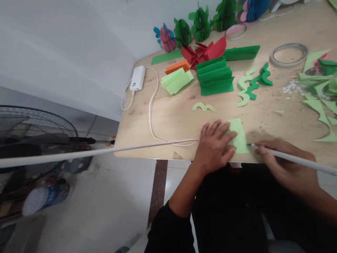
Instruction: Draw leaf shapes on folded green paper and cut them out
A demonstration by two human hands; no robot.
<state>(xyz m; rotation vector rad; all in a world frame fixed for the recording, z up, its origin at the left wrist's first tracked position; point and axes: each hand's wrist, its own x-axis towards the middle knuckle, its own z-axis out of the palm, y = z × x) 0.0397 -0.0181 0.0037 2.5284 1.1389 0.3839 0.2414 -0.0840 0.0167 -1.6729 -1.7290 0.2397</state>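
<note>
A light green paper rectangle (240,135) lies flat near the table's front edge, with faint lines on it. My left hand (214,146) rests on the table with its fingers spread, the fingertips on the paper's left side. In my right hand (286,161) is a white pencil (295,158), gripped near its dark tip. That tip is at the right edge of the paper. Just beyond my left hand lies a light green wavy strip (204,106).
Folded green paper (214,79), light green paper (177,81) and red paper (204,52) lie farther back. A white cable (151,112) runs from a power bank (138,77). Tape rolls (273,58) and paper scraps (321,112) sit right. A fan (34,137) stands left.
</note>
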